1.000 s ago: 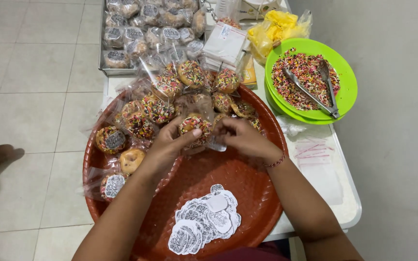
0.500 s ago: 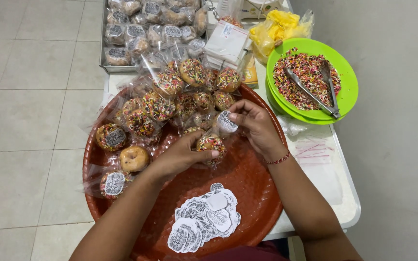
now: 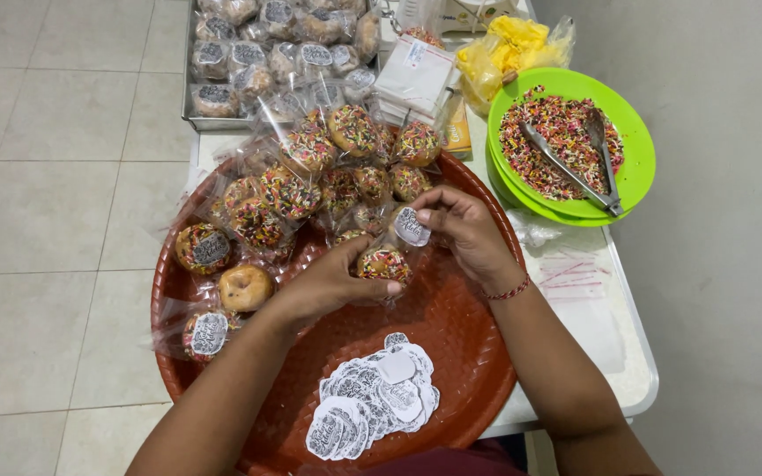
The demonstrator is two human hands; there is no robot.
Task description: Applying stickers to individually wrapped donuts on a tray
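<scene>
My left hand (image 3: pixel 332 280) is closed around a sprinkled doughnut (image 3: pixel 383 263) in its clear bag, holding it just above the middle of the big red tray (image 3: pixel 451 326), while my right hand (image 3: pixel 464 225) pinches a round printed sticker (image 3: pixel 411 226) between thumb and fingertips, right at the gathered top of that bag. So the doughnut sits between my two hands, just in front of the heap of bagged doughnuts (image 3: pixel 328 167) piled at the far side of the tray. A loose pile of stickers (image 3: pixel 372 397) lies at the near edge of the tray, close to my body, and one bare doughnut (image 3: pixel 245 286) rests at the left side of the tray, beside two bagged ones that already carry stickers. Beyond the tray's right rim stands a green plate (image 3: pixel 636 150) of sprinkles with metal tongs (image 3: pixel 575 163) lying across it. The risk I see here is the sticker folding on itself or landing crooked, because the thin plastic is slack and crinkled under my fingertips; pressing too hard could also crush sprinkles off the doughnut inside. If my left grip slips, the bag top may spring open before the sticker holds.
</scene>
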